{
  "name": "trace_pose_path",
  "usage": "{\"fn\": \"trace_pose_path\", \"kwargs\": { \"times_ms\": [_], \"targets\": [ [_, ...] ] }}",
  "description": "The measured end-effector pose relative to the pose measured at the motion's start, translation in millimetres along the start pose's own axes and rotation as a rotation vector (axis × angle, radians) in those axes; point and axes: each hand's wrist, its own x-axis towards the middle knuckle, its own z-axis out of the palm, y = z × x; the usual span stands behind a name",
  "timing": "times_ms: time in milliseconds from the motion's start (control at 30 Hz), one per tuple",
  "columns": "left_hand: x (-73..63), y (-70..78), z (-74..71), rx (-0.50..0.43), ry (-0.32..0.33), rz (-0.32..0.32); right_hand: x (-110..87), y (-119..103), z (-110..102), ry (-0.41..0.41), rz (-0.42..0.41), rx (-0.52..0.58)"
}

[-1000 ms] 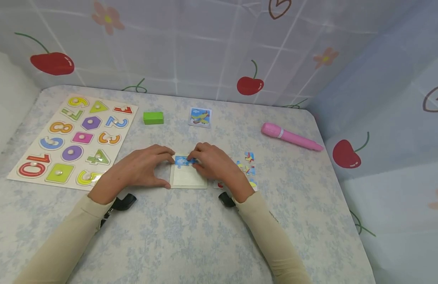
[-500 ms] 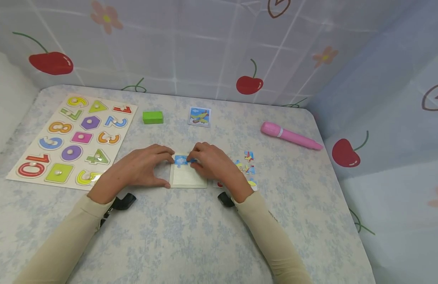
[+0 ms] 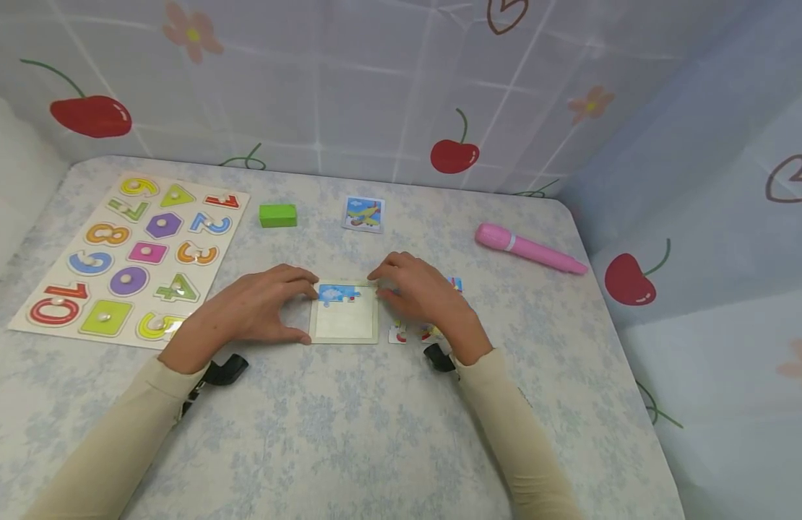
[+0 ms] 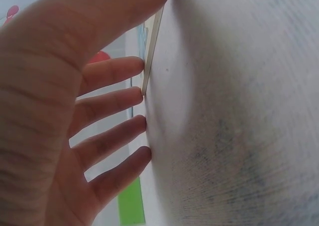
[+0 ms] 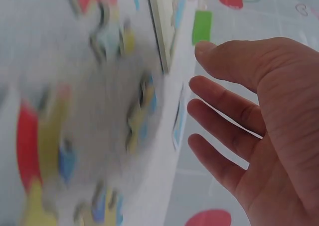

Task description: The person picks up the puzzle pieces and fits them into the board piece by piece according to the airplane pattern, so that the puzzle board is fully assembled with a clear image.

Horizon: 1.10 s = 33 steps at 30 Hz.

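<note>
A small square puzzle tray (image 3: 345, 325) lies flat, with joined blue puzzle pieces (image 3: 336, 293) along its top left. At its left edge my left hand (image 3: 258, 303) touches the tray with extended fingers, the thumb low and the fingertips near the top corner. In the left wrist view those fingers (image 4: 112, 104) are spread against the thin tray side. My right hand (image 3: 423, 292) hovers by the tray's upper right corner, holding nothing. Beneath and beside it lie loose puzzle pieces (image 3: 397, 332), partly hidden by the hand and blurred in the right wrist view.
A picture card with an airplane (image 3: 364, 214) lies behind the tray, a green block (image 3: 278, 215) to the card's left. On the left is a number-and-shape peg board (image 3: 131, 253). A pink pen-shaped stick (image 3: 531, 250) lies at right. Printed curtains (image 3: 375, 87) border the table.
The right hand has let go of a blue puzzle piece at the tray's top and moved right, over the loose pieces. The left hand stays at the tray's left edge.
</note>
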Motion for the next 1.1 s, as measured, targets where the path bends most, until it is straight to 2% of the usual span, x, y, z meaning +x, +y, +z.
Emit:
{"fn": "trace_pose_path", "kwargs": {
  "times_ms": [200,500,600,1100],
  "targets": [
    [-1.2,0.2,0.4,0.004,-0.015,-0.009,-17.9,26,-11,0.031,0.057,0.058],
    [-1.1,1.2,0.0,0.009,-0.017,-0.01,-43.7,55,-18,0.005,0.218,0.124],
    [-0.8,1.4,-0.1,0.01,-0.015,-0.006,-51.1,64,-19,0.0,0.249,0.155],
    [1.0,-0.2,-0.2,0.027,-0.02,-0.012,-66.1,101,-21,0.002,0.263,0.197]
  ]
}}
